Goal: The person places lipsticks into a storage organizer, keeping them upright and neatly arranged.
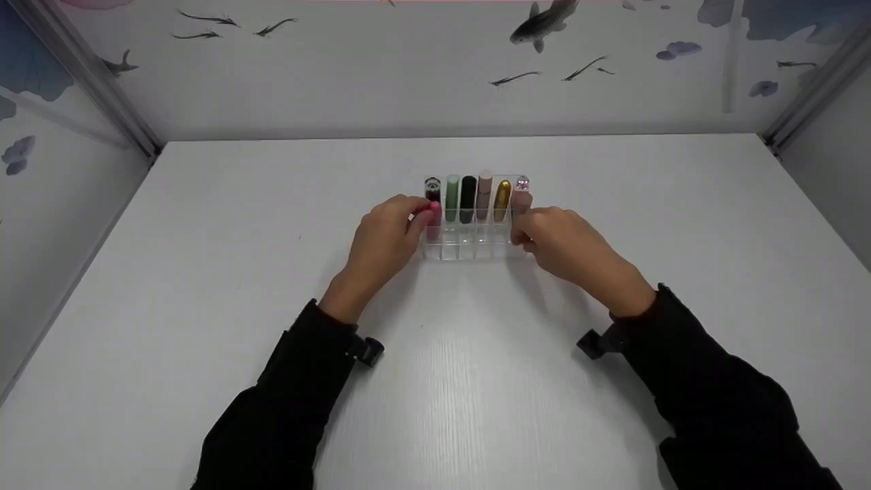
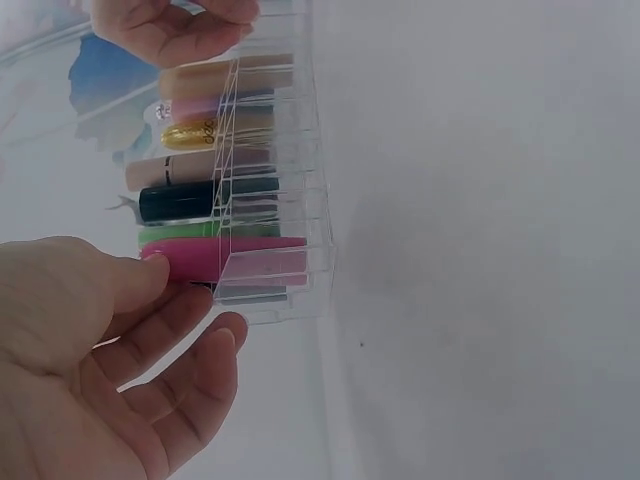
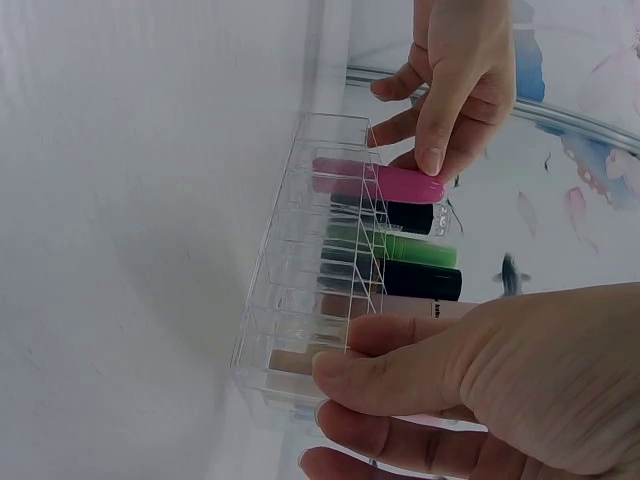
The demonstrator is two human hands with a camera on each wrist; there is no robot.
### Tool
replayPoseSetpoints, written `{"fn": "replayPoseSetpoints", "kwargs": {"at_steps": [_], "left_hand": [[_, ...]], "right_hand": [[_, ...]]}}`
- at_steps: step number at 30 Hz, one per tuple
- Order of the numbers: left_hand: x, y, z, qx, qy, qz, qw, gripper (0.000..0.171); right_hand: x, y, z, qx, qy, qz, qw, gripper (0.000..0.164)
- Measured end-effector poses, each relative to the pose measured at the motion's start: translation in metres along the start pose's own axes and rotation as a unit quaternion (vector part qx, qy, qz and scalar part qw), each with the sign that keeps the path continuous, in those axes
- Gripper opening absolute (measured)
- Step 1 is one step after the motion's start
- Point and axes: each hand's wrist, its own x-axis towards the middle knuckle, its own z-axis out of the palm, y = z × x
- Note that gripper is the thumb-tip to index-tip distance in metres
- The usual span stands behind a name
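Observation:
A clear lipstick organizer (image 1: 476, 253) stands at the back middle of the table, with several cosmetic tubes upright in it. With thumb and fingertips my left hand (image 1: 391, 228) pinches a bright pink lip gloss tube (image 2: 190, 258) by its upper end; its lower part sits in the front row at the left end. At the organizer's right end is my right hand (image 1: 565, 238), its fingers (image 3: 365, 380) bent beside a beige tube (image 2: 195, 80). Whether those fingers grip the organizer's end or only touch it is hidden.
In the back row are a dark tube with a clear cap (image 1: 433, 184), a green tube (image 1: 452, 197), a black tube (image 1: 468, 199), a pinkish-beige tube (image 1: 484, 194) and a gold tube (image 1: 502, 199). Behind the white table (image 1: 435, 381) rises a panel with painted fish (image 1: 537, 27).

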Motion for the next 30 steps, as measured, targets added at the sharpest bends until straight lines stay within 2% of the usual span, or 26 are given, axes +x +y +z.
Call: {"fn": "replayPoseSetpoints", "kwargs": {"at_steps": [16,30], "left_hand": [[-0.0006,0.0003,0.0,0.012,0.01,-0.006,0.9999,0.028],[-0.0019,-0.0003,-0.0014,0.025,0.007,-0.02,0.9995,0.027]], "right_hand": [[-0.0002,-0.0005,-0.0005,0.007,-0.007,0.009,1.0,0.013],[-0.0015,0.0024,0.0028,0.002,0.014,-0.009,1.0,0.013]]}}
